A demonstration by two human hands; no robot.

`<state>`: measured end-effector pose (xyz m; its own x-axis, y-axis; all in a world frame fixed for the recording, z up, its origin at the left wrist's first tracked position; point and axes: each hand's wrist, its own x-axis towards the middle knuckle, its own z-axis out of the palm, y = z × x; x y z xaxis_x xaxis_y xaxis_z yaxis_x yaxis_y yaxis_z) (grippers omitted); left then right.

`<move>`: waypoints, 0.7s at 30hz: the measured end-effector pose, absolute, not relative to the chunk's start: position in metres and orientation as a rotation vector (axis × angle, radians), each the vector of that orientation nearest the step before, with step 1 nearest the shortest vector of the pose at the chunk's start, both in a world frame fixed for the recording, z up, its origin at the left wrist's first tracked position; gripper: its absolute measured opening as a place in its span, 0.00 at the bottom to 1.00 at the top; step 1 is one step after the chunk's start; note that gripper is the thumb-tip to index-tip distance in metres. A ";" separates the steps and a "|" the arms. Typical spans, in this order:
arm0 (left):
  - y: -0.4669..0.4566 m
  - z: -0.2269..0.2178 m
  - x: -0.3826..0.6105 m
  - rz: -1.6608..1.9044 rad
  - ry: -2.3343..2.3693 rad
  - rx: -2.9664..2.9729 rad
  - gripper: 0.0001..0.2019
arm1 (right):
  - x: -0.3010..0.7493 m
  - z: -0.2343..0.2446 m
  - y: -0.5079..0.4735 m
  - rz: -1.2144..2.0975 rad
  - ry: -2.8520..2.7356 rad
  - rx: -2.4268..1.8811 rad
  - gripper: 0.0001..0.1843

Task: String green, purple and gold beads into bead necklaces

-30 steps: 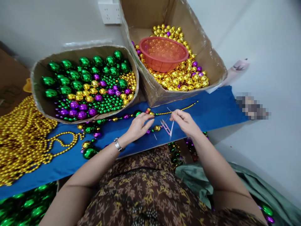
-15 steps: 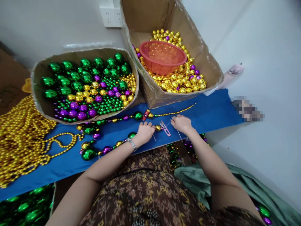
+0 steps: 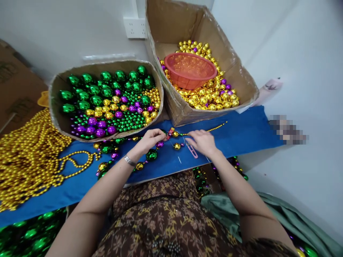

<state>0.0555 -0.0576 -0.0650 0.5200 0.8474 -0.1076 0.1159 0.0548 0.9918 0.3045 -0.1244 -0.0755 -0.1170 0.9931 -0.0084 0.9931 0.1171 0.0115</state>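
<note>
My left hand (image 3: 152, 139) is closed in a pinch beside a small red piece (image 3: 170, 133), with fine thread at its fingertips. My right hand (image 3: 203, 142) has its fingers bent together at the other side, and thin thread runs by it. Between the hands a gold bead (image 3: 177, 146) lies on the cloth. Pink thread snips (image 3: 192, 150) rest just below my right fingers. A string of green, gold and purple beads (image 3: 152, 154) stretches left under my left wrist. A thin chain of gold beads (image 3: 218, 126) extends behind my right hand.
Two cardboard boxes of beads stand behind the blue cloth (image 3: 246, 132): one mixed (image 3: 53, 117), one mostly gold (image 3: 177, 110) with a red basket (image 3: 190, 80) inside. Gold bead strands (image 3: 32, 153) are heaped at left. A white thread scrap (image 3: 179, 160) lies near the front edge.
My left hand has moved left and up to the red piece. The gold bead and its string have shifted left and back with it. The camera view has shifted slightly.
</note>
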 end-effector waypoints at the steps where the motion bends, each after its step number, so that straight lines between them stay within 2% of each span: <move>1: -0.059 -0.064 0.054 0.690 0.894 1.430 0.11 | 0.293 -0.078 -0.125 -0.037 2.433 1.987 0.24; 5: -0.064 -0.060 0.048 0.690 0.876 1.435 0.12 | 0.258 -0.101 -0.124 -0.112 2.432 1.819 0.31; 10: -0.071 -0.052 0.030 0.723 0.829 1.333 0.11 | 0.255 -0.119 -0.120 -0.096 2.396 1.799 0.24; 18: -0.083 -0.023 -0.007 0.976 0.793 1.144 0.09 | 0.250 -0.088 -0.109 -0.058 2.662 1.796 0.18; 21: -0.081 -0.017 -0.013 1.043 0.810 1.183 0.08 | 0.244 -0.078 -0.100 -0.189 2.814 1.756 0.16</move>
<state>-0.0129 -0.0814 -0.0175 0.3340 0.9423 0.0235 -0.2104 0.0502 0.9763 0.2437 -0.0999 -0.0783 -0.4298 0.8981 0.0927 0.8776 0.4397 -0.1909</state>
